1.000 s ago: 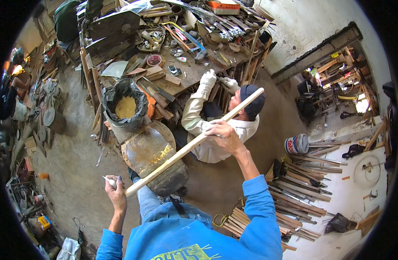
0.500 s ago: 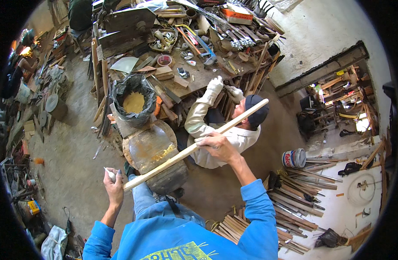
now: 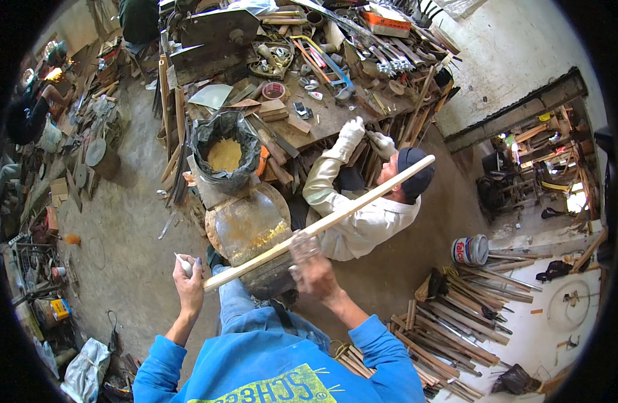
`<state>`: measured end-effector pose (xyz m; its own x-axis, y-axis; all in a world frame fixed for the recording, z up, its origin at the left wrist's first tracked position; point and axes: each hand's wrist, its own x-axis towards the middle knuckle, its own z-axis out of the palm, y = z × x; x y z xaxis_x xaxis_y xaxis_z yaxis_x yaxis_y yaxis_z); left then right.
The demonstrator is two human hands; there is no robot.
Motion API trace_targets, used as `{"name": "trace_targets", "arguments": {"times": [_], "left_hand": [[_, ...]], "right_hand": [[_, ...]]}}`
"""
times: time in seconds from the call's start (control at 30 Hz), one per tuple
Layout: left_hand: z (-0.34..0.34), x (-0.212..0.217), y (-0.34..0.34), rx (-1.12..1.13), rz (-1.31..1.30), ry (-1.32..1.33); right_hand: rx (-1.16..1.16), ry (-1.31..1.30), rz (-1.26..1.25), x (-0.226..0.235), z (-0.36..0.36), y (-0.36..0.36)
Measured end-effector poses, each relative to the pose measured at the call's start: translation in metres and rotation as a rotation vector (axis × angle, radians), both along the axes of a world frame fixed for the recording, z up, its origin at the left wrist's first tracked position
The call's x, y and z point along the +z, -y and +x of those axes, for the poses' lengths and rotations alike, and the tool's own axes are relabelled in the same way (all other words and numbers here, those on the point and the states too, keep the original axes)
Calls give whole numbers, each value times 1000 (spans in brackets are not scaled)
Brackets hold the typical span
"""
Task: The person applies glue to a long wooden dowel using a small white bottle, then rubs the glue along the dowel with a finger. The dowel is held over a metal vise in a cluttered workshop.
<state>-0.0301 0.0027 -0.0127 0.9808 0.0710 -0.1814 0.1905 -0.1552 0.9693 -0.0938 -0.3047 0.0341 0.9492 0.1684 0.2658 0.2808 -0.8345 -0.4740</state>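
Note:
A long pale wooden pole (image 3: 362, 203) slants across in front of me, rising to the right. Its lower end meets my left hand (image 3: 188, 285), whose fingers are closed around a small white piece with a pointed tip (image 3: 184, 266), perhaps a little bottle. My right hand (image 3: 313, 269) is at the pole's middle, smeared by motion, so its grip is unclear. Beneath the pole lie a round, worn board with yellow dust (image 3: 248, 218) and a dark block (image 3: 272, 279). Beyond them stands a bucket lined with black plastic (image 3: 202, 144), holding yellowish powder (image 3: 225, 156).
A co-worker in a white jacket (image 3: 362, 232) and dark cap crouches close at the right, under the pole's far end. A cluttered workbench (image 3: 309, 127) holds a hacksaw (image 3: 336, 70). Many wooden handles (image 3: 436, 336) and a paint can (image 3: 470, 250) lie right. Sparks (image 3: 53, 74) fly far left.
My right hand has slid down and left along the pole, toward my left hand. The whole view has shifted slightly; the left hand keeps the pole's end and the white piece.

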Motion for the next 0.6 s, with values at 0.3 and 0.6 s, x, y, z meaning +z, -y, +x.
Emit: {"name": "trace_targets", "arguments": {"times": [0.3, 0.6], "left_hand": [[0, 0, 0, -18, -23, -1], [1, -3, -3, -88, -65, -4]], "right_hand": [[141, 115, -10, -3, -8, -8], [-213, 131, -357, 24, 95, 173]]}}
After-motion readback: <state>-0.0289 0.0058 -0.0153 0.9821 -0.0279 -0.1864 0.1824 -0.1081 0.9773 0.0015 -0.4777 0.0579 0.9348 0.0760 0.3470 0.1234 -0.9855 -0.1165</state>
